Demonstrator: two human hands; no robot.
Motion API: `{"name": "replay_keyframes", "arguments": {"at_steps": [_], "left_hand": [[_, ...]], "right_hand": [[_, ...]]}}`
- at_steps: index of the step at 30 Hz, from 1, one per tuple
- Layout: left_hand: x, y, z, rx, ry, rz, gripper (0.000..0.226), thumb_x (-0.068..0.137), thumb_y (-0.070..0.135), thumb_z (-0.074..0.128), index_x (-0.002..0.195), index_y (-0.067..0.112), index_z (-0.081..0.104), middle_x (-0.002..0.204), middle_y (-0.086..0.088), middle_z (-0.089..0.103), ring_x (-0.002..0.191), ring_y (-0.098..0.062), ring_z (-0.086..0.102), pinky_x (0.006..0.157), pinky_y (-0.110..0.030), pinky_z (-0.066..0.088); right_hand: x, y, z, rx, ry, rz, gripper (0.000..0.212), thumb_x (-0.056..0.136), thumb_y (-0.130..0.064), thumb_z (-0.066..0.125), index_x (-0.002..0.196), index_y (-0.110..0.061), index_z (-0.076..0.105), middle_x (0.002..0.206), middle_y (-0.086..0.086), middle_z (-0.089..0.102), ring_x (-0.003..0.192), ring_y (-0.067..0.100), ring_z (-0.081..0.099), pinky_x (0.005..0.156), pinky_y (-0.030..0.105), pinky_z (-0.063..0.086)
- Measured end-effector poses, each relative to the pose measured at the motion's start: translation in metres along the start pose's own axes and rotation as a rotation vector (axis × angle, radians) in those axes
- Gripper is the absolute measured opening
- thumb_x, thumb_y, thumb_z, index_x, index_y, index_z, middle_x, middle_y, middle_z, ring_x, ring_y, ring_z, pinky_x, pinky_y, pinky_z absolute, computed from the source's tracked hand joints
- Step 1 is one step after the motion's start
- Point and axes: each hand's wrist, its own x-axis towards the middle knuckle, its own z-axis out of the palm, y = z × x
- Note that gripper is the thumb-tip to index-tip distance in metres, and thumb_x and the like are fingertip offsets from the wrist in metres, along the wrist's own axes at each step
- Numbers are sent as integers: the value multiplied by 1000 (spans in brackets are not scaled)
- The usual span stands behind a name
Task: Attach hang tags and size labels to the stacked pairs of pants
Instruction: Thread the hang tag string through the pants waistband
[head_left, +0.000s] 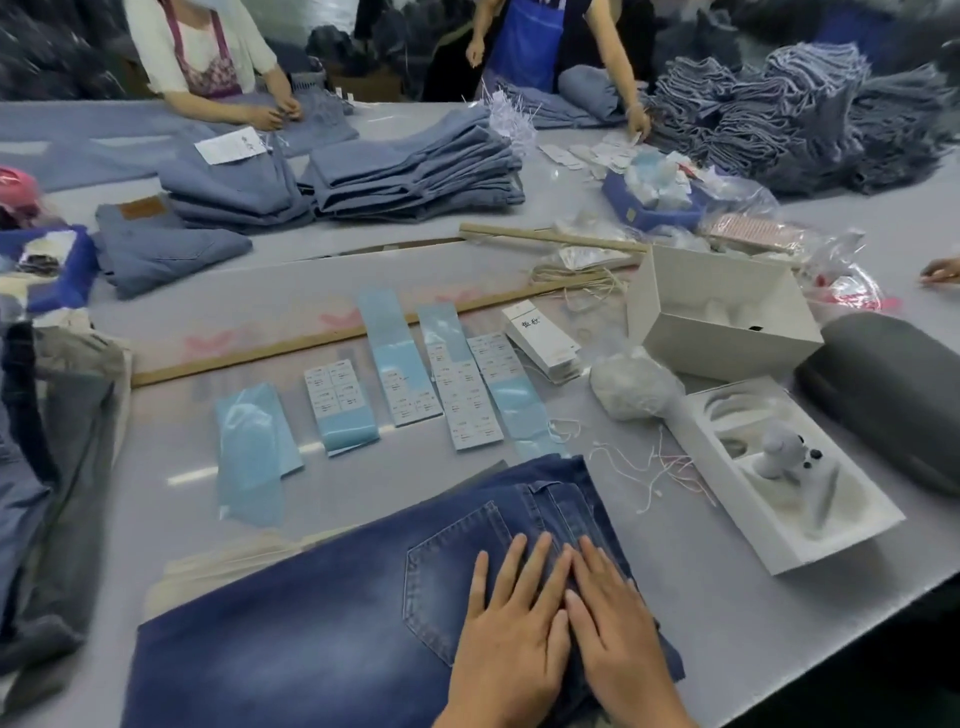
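My left hand (511, 618) and right hand (613, 613) press flat on the jeans (322, 613); near the tabletop's edge, they might slide off.

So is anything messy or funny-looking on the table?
Yes. Loose threads lie scattered beside the dark jeans, and a small grey toy figure sits in a white foam tray, odd among clothing work. The sticker strips lie uneven, some partly peeled.

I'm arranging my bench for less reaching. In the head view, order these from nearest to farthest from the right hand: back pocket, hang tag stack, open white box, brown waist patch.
From the right hand:
1. Back pocket, just left, on the jeans.
2. Hang tag stack, ahead.
3. Open white box, ahead, right.
4. Brown waist patch, far left.
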Motion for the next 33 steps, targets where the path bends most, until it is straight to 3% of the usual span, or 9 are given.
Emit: {"name": "replay_keyframes", "arguments": {"at_steps": [6,9,14,17,20,23,25,29,33], "left_hand": [[-5,-1,-19,-149,-105,11,56,97,45,40,149,30,51,161,7,38,148,-17,37,112,-48,24],[-5,-8,-26,-419,-43,-64,58,97,54,40,153,50,27,164,32,7,153,-1,17,125,-35,9],[46,-27,-76,-965,279,-273,46,94,56,50,139,56,42,147,36,39,141,9,34,113,-14,30],[79,-39,-106,-1001,125,-201,41,93,61,48,133,54,53,134,41,51,130,18,42,99,0,32],[95,-44,-118,-775,-265,-63,45,85,71,55,126,54,58,109,29,66,106,7,62,90,-17,50],[94,-44,-123,-399,-529,116,59,84,71,63,137,49,50,114,22,65,105,2,60,96,-32,51],[89,-45,-127,-239,-563,164,59,83,69,66,137,49,49,121,25,60,108,2,56,96,-31,49],[80,-46,-137,-73,-460,86,21,96,57,55,106,41,64,97,20,67,91,-5,59,79,-33,52],[72,-43,-149,-89,-507,70,21,99,47,52,90,30,60,89,12,68,86,-14,62,80,-39,52]], "right_hand": [[-6,-7,-12,165,306,292,64,94,-35,67,151,-20,43,151,2,47,137,22,43,115,39,35],[-6,-16,-36,101,267,354,57,86,-35,78,137,-22,59,130,2,65,120,27,58,103,44,46],[-28,-40,-51,-60,575,-173,38,68,3,88,99,-15,76,90,-7,67,80,24,66,80,34,52],[-46,-50,-46,-169,613,-418,24,71,4,83,76,-17,74,75,-6,64,68,20,62,77,27,50],[-59,-47,-42,-195,541,-408,29,60,1,94,71,-18,76,76,-7,69,69,17,67,73,27,55],[-66,-42,-39,-160,541,-361,27,61,-1,95,74,-17,78,82,-7,72,74,16,70,74,28,58],[-71,-41,-35,-147,582,-371,18,70,-4,88,75,-17,77,83,-7,72,77,14,70,80,31,58],[-85,-39,-29,-87,630,-399,15,84,-12,71,74,-21,76,87,-11,71,85,5,69,96,36,52],[-94,-37,-33,-5,646,-396,15,86,-16,68,75,-18,79,92,-10,74,93,6,69,96,45,54]]}}
